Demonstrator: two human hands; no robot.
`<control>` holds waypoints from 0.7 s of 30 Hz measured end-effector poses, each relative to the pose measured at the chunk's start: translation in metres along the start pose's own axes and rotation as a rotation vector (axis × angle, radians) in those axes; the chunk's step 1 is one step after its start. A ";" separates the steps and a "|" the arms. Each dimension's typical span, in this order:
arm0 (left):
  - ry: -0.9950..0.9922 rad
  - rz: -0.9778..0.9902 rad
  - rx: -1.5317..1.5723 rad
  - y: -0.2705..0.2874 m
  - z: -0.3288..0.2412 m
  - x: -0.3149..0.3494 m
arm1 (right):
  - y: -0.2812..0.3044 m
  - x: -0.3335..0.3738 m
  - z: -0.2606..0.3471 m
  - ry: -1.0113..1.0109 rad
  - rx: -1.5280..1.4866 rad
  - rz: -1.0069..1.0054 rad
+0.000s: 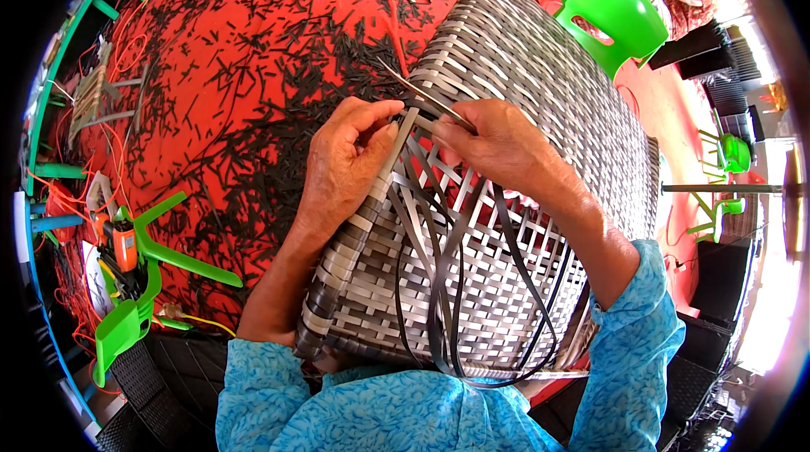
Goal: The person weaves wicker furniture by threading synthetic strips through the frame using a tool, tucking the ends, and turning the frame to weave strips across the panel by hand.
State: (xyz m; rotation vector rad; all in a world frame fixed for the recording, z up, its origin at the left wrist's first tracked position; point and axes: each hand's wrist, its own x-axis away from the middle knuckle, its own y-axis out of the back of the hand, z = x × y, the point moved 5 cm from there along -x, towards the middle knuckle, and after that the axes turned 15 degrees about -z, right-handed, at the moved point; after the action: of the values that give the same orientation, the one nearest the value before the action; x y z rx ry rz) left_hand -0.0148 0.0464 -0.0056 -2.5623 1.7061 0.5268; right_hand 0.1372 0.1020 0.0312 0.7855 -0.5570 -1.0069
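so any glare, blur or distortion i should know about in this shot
Head view: white glare washes out the right edge; head view: the teal frame bows along the fisheye rim, with black corners; head view: the left hand, right hand and woven piece look fairly sharp.

A woven piece (506, 55) of glossy silver-grey and dark bands spreads beyond and below the fingers, its near panel gapped just under them. A narrow dark strip (428, 100) slants from the right fingers (474, 117) up-left to a free end. Loose dark strips (438, 283) loop below both hands; whether the left fingertips (393, 106) grip any strand is unclear.
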 end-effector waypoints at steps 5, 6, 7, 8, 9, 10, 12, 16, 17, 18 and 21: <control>0.346 -0.014 0.140 0.000 0.022 -0.001 | -0.009 -0.001 0.006 -0.093 -0.055 -0.014; 0.344 -0.012 0.144 -0.001 0.022 -0.004 | -0.008 0.000 0.005 -0.110 -0.049 -0.010; 0.357 0.012 0.160 -0.004 0.024 -0.008 | -0.007 0.001 0.002 -0.112 -0.046 -0.013; 0.370 0.038 0.176 -0.007 0.024 -0.011 | -0.006 0.003 -0.001 -0.099 -0.061 -0.019; 0.306 0.022 0.173 -0.010 0.018 -0.016 | -0.005 0.004 -0.004 -0.084 -0.077 -0.028; 0.302 0.028 0.174 -0.013 0.017 -0.018 | -0.003 0.005 -0.007 -0.087 -0.077 -0.034; 0.195 -0.039 0.111 -0.012 0.015 -0.024 | 0.005 0.009 -0.014 -0.159 -0.269 -0.149; 0.403 -0.250 0.427 -0.004 0.035 -0.019 | 0.027 0.035 -0.040 -0.271 -0.256 -0.353; 0.418 -0.266 0.494 -0.007 0.041 -0.018 | 0.028 0.045 -0.044 -0.259 -0.254 -0.369; 0.420 -0.258 0.491 -0.010 0.044 -0.017 | 0.025 0.055 -0.050 -0.248 -0.256 -0.382; 0.480 -0.228 0.761 -0.015 0.047 -0.019 | 0.016 0.079 -0.061 -0.265 -0.332 -0.340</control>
State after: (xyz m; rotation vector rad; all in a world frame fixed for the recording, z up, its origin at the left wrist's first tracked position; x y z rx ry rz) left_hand -0.0203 0.0793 -0.0466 -2.3164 1.2909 -0.6715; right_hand 0.2250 0.0555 0.0116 0.4595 -0.4715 -1.4882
